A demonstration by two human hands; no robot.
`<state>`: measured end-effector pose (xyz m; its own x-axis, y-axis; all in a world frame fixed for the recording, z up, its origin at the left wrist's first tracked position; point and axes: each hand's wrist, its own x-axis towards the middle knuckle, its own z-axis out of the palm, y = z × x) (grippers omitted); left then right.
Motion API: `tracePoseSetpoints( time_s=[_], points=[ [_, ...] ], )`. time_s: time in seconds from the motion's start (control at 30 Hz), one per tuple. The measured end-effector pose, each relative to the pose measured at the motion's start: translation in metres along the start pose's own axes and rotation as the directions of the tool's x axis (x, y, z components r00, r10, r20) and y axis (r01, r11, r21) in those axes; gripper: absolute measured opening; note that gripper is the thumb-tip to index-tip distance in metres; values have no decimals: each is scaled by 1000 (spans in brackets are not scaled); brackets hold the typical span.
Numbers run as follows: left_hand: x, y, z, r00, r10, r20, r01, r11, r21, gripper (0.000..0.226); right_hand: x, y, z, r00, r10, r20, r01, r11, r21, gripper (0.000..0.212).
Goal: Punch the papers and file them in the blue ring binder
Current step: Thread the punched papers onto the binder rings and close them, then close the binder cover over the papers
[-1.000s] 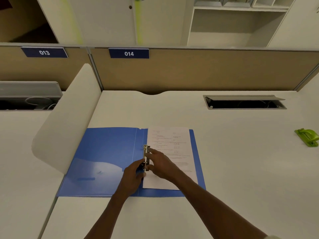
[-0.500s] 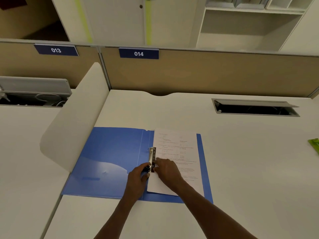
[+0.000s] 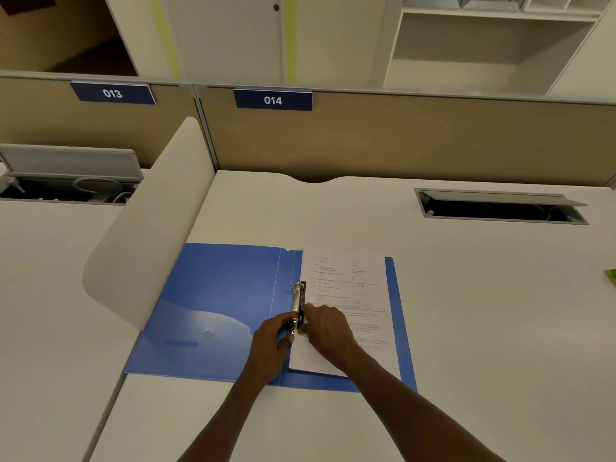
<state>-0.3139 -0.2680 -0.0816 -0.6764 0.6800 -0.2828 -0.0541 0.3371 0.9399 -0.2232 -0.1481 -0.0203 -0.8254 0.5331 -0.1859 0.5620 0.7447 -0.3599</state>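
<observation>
The blue ring binder (image 3: 220,305) lies open flat on the white desk. White printed papers (image 3: 350,288) rest on its right half, their left edge against the metal ring mechanism (image 3: 297,298). The far ring looks closed through the sheets. My left hand (image 3: 271,338) pinches the near end of the mechanism from the left. My right hand (image 3: 328,328) meets it from the right, fingers on the near ring and the paper's edge. The near ring is hidden by my fingers.
A green hole punch (image 3: 610,276) shows only as a sliver at the right edge. An open cable hatch (image 3: 500,208) is set in the desk at the back right. A curved white divider (image 3: 150,235) stands left of the binder. A beige partition runs behind.
The view has shifted so the binder sits further right and the punch has slid nearly out of frame. Both hands have stayed at the near ring, closing in slightly.
</observation>
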Motion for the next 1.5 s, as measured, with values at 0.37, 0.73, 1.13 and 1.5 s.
tracePoseSetpoints(
  time_s=[0.37,0.73,1.13,1.5],
  points=[
    [1,0,4,1000,-15,18,17,994,-107,33,-4,-5,11,997,2,-78,-7,997,-76,22],
    [7,-7,-1,994,106,32,-107,994,36,59,-2,-1,8,995,36,-96,-38,999,-12,19],
    [5,13,-22,964,253,86,-267,926,268,28,-39,36,1,971,205,-125,-162,943,289,49],
    [-1,15,-126,796,207,-568,123,864,488,45,-81,91,-2,832,527,-172,-520,850,88,67]
  ],
)
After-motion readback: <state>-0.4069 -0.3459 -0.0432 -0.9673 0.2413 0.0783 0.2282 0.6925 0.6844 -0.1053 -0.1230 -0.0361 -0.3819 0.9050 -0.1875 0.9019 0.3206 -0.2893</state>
